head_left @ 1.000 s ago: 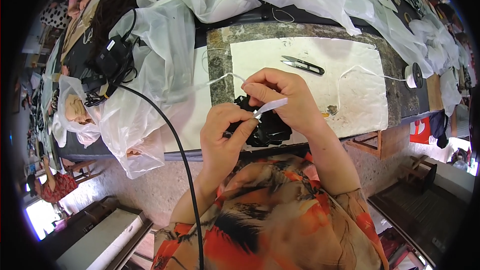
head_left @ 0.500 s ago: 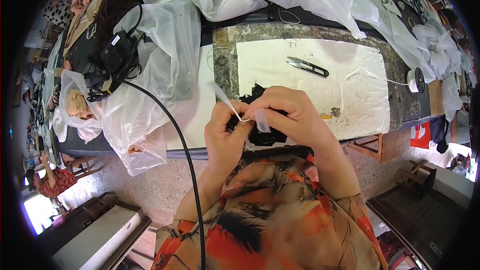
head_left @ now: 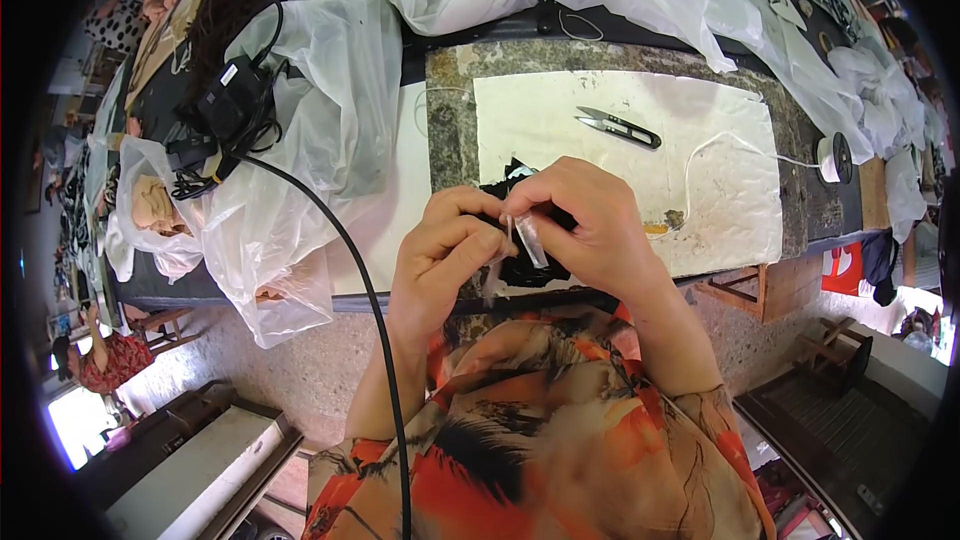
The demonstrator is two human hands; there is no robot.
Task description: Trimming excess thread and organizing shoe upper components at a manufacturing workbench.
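My left hand (head_left: 445,260) and my right hand (head_left: 585,225) are pressed together at the near edge of the table, over a small black piece of fabric (head_left: 520,265). Both pinch a short clear strip (head_left: 528,238) between fingertips; a thin white strand (head_left: 508,232) stands beside it at my left fingers. The black fabric is mostly hidden under my hands. It rests on a white cloth sheet (head_left: 620,170) spread on the stone-topped table (head_left: 450,120).
Black thread snips (head_left: 620,126) lie on the white sheet beyond my hands. A white cord (head_left: 720,145) runs to a spool (head_left: 833,158) at the right. Clear plastic bags (head_left: 310,140) pile at the left and back. A black cable (head_left: 350,260) crosses down from a black device (head_left: 228,105).
My hands have drawn closer together and lower toward the table edge. The long white strand that trailed to the left has been pulled in; the clear strip now stands upright between my fingertips.
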